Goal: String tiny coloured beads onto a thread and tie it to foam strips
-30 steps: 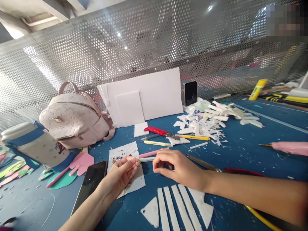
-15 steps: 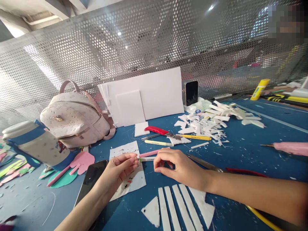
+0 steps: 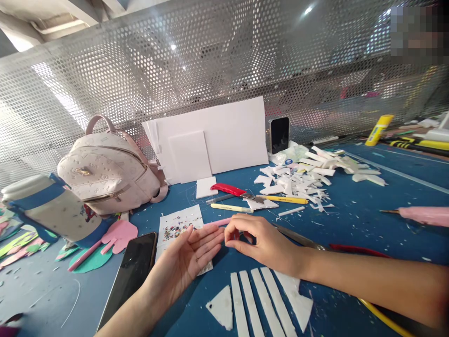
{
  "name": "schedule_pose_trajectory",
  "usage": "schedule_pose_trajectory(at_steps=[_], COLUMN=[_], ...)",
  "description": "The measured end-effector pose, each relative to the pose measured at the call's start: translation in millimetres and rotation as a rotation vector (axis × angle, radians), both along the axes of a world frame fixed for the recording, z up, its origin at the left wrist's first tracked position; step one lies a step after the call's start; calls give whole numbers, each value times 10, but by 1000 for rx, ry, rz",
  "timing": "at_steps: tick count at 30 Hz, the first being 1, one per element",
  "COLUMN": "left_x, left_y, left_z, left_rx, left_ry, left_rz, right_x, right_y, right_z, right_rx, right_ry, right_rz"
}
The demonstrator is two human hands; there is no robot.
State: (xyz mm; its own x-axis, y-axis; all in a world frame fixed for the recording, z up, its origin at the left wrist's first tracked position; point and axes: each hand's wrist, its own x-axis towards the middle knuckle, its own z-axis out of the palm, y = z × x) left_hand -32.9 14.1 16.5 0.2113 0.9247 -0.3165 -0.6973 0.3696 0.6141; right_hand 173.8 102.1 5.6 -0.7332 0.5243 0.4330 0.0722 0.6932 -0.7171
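Observation:
My left hand (image 3: 187,262) lies palm up with fingers stretched out, empty, over the lower part of a white sheet (image 3: 178,224) speckled with small coloured bits. My right hand (image 3: 261,243) is just to its right, thumb and fingers pinched together close to the left fingertips; what they pinch is too small to make out. A pink pen (image 3: 217,222) lies just behind both hands. Several white foam strips (image 3: 252,304) and triangles lie on the blue mat in front of my right wrist.
A black phone (image 3: 131,271) lies left of my left arm. A pink backpack (image 3: 108,173), a tumbler (image 3: 52,210) and pink foam cutouts (image 3: 119,236) are at left. White boards (image 3: 217,140), a red cutter (image 3: 228,190), pens, foam scraps (image 3: 301,180) and a pink glue gun (image 3: 421,215) lie beyond.
My left hand has let go of the pen tip, turned palm up and opened flat. My right hand's pinch has moved up to the left fingertips. The green-tipped white pen is no longer visible.

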Motion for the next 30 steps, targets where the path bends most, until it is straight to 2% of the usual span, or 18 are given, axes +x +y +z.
schedule_pose_trajectory(at_steps=[8,15,30], left_x=[165,221,230], left_y=[-97,-145,-161], left_z=[-107,-109,-95], left_rx=[33,68,97], left_ry=[-192,-259,-247], left_rz=[-7,-58,-56], right_x=[15,14,12], right_y=[-13,-9,-32], right_z=[-2,-22,18], right_rx=[173,270,291], right_ry=[5,-19,-48], right_rz=[69,101,69])
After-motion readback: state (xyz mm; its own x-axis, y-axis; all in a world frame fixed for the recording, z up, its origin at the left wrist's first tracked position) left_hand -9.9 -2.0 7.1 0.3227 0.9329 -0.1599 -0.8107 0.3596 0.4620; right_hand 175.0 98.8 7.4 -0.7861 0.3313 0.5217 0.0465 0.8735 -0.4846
